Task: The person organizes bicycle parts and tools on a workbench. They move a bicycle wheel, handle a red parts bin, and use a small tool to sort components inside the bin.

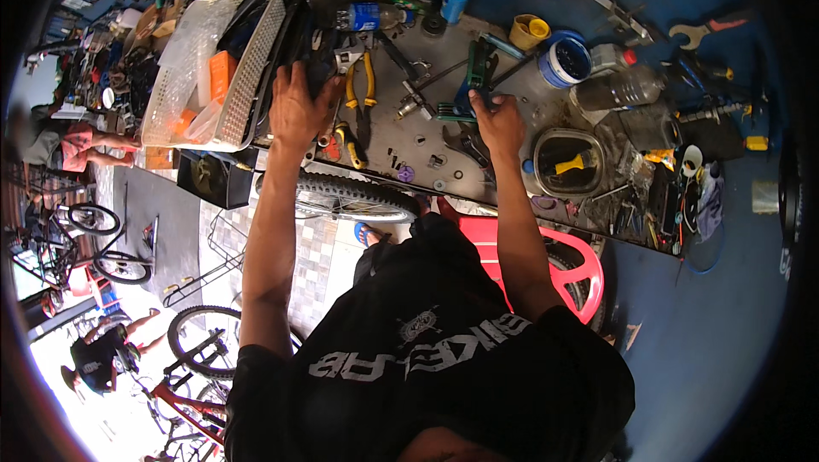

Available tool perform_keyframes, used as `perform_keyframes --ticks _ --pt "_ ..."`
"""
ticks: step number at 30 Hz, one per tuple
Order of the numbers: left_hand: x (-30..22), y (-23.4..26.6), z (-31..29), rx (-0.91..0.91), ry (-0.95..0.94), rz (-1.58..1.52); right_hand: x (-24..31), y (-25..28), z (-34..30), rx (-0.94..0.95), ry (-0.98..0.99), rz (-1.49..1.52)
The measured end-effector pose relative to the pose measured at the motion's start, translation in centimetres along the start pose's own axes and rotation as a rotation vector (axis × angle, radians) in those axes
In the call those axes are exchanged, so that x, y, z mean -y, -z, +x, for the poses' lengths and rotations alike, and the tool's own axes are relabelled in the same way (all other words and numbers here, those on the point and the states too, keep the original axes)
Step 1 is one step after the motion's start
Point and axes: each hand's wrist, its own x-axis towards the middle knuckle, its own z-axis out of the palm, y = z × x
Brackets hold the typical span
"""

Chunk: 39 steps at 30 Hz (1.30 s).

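Observation:
My left hand (297,108) lies with its fingers apart at the bench's left side, beside dark parts next to the white basket. Nothing shows in its grasp, though its fingertips are partly lost against the dark parts. Yellow-handled pliers (367,82) and an adjustable wrench (348,58) lie just right of it. My right hand (500,123) is closed with thumb and fingers on a green hex key set (478,69), toward the bench's middle. Metal rods and a bicycle axle part (414,104) lie left of that hand.
A white basket (162,112) holds plastic packaging and an orange box. Behind stand a water bottle (363,17), a blue bottle (455,1) and a blue-and-white tub (565,63). A square dish (567,185) holds a yellow-handled brush. Below are a bicycle wheel (350,193) and a red stool (576,278).

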Motion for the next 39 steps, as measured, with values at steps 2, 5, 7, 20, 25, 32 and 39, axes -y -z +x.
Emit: perform_keyframes --ticks 2,5,7,20,25,32,39 --pt "-0.2 0.0 0.1 0.101 0.073 0.013 0.9 -0.3 0.1 -0.007 0.022 -0.106" --pt "0.0 -0.4 -1.0 0.279 0.186 0.122 1.8 -0.2 0.3 0.047 -0.008 -0.165" --pt "0.2 -0.6 -2.1 0.294 0.188 0.158 2.2 0.1 0.7 0.101 -0.048 -0.178" --pt "-2.8 0.8 -9.1 0.133 0.039 -0.289 -2.0 -1.8 1.5 0.026 -0.076 0.171" --pt "-3.8 1.8 -10.8 0.129 0.019 -0.416 -3.3 0.7 -0.1 0.140 -0.104 0.420" --pt "-6.1 2.5 -12.9 0.242 -0.036 -0.712 0.0 5.4 -6.2 0.167 0.041 0.456" --pt "-9.1 0.6 -16.4 0.582 0.173 -1.202 4.0 4.4 -15.7 0.207 0.322 0.324"
